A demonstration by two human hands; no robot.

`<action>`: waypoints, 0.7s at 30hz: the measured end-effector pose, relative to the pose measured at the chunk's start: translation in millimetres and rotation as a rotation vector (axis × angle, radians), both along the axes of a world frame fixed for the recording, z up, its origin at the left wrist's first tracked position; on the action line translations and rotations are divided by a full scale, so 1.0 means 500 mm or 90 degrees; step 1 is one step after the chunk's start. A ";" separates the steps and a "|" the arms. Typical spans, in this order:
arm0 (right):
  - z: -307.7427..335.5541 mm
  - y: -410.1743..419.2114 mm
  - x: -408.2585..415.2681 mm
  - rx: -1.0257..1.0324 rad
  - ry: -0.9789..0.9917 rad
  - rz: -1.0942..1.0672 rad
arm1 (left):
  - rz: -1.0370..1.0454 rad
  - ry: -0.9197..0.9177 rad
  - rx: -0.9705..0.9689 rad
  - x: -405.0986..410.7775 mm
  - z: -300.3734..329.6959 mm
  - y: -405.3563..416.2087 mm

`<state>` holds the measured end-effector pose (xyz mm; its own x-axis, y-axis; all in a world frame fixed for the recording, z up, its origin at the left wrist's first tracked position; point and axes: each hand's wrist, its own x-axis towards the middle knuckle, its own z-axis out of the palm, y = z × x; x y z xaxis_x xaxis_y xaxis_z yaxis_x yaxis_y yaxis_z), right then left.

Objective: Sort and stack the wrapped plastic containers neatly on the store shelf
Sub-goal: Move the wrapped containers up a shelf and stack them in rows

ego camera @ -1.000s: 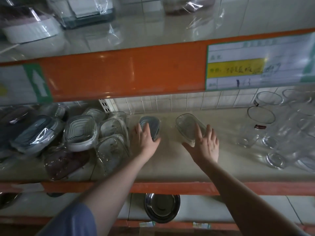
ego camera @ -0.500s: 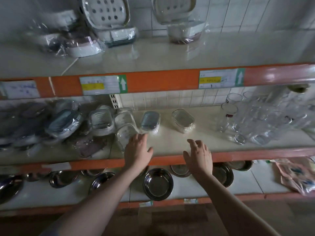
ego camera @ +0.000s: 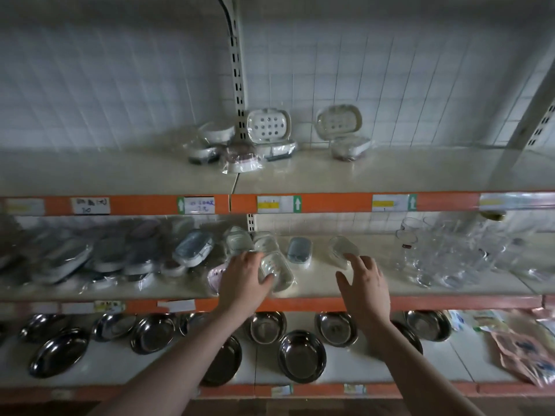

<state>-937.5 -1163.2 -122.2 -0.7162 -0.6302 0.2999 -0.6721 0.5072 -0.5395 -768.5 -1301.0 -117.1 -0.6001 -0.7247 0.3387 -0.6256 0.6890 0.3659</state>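
Observation:
On the middle shelf, my left hand grips a clear wrapped container at the right end of the pile, fingers on its left side and thumb across its front. Behind it stand more clear wrapped containers. A blue-lidded wrapped container leans alone just to the right. Farther right is a clear oval container. My right hand is spread in front of it, holding nothing, its fingertips overlapping the container's lower edge.
A loose pile of wrapped containers fills the shelf's left half. Drinking glasses crowd the right end. Wrapped soap dishes stand on the upper shelf. Steel bowls line the lower shelf, with pink packets at right.
The view has pulled back from the shelf. Both hands came away from the blue-lidded and oval containers; my left hand moved left and took hold of the clear container by the pile.

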 end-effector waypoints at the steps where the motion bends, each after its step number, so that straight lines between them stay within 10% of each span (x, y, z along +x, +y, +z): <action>1: 0.021 -0.003 0.011 -0.012 0.006 0.005 | -0.002 0.012 -0.002 0.015 0.019 -0.002; 21: 0.245 -0.309 0.003 -0.104 0.091 0.108 | 0.149 0.093 -0.111 0.132 0.261 -0.275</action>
<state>-935.9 -1317.5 0.3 -0.5480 -0.6722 0.4978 -0.8152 0.2958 -0.4980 -702.7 -1438.3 13.5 -0.3594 -0.7606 0.5406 -0.7244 0.5926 0.3522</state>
